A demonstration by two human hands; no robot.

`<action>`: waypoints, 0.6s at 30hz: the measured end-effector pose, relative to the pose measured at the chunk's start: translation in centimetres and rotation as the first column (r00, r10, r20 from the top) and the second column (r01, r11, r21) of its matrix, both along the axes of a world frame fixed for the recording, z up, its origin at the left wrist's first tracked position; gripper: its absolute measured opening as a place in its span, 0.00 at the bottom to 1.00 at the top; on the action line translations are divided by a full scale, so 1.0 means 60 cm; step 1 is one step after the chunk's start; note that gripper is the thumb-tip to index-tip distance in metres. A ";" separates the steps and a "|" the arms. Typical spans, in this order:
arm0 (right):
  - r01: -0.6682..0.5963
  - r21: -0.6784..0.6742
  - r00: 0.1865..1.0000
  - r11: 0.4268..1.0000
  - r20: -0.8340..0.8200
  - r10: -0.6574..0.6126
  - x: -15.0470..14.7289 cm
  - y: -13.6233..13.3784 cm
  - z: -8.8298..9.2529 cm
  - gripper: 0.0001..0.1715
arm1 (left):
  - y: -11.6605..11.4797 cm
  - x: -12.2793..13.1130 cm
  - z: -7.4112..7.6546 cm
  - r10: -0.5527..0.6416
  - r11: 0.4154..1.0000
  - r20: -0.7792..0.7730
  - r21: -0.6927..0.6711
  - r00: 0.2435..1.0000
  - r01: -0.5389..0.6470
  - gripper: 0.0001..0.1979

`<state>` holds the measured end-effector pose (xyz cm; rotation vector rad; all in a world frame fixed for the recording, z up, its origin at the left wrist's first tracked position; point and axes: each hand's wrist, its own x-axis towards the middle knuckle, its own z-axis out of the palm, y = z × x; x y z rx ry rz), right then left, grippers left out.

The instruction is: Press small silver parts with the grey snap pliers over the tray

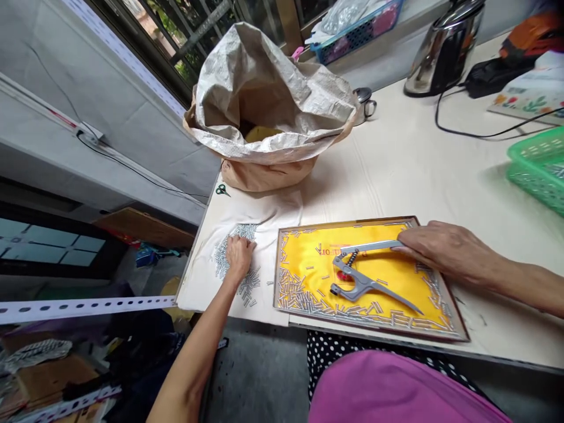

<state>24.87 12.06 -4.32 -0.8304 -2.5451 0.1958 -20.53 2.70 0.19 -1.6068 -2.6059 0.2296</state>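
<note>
Down at eight o'clock on the desk [405, 170], my left hand [239, 258] is fingers-down on the pile of metal pins [244, 231]; whether it's pinching any, I can't tell. Across at four o'clock, my right hand [440, 249] grips the upper handle of the pliers [363, 282], handles spread over the yellow-bottomed tray [277, 270]. Sack [271, 175] at twelve, mouth gaping!

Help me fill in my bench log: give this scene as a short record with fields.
Left hand: left hand on a pile of small metal pieces; whether it grips any is unclear
Right hand: right hand holds one handle of a grey hand tool
Under tool: yellow-bottomed tray, more pieces thickest near its near left corner
Beyond: open sack, green-handled scissors
Right side: metal kettle, green basket
</note>
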 end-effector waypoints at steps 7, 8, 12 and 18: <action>-0.050 0.165 0.985 0.985 0.168 0.022 -0.005 -0.003 0.040 0.23 | 0.004 -0.012 -0.015 -0.133 0.990 -0.065 -0.064 0.989 0.129 0.14; -0.038 0.202 0.986 0.979 0.169 0.003 -0.005 -0.004 0.041 0.23 | 0.003 -0.013 -0.016 -0.114 0.992 -0.055 -0.055 0.992 0.111 0.14; 0.005 0.261 0.984 0.965 0.169 -0.051 0.001 -0.011 0.038 0.22 | -0.005 -0.019 -0.017 -0.096 0.995 -0.020 0.010 0.995 0.096 0.14; 0.063 0.224 0.984 0.973 0.151 -0.099 0.015 -0.011 0.029 0.25 | -0.008 -0.028 -0.014 -0.060 0.982 0.188 0.189 0.980 0.024 0.12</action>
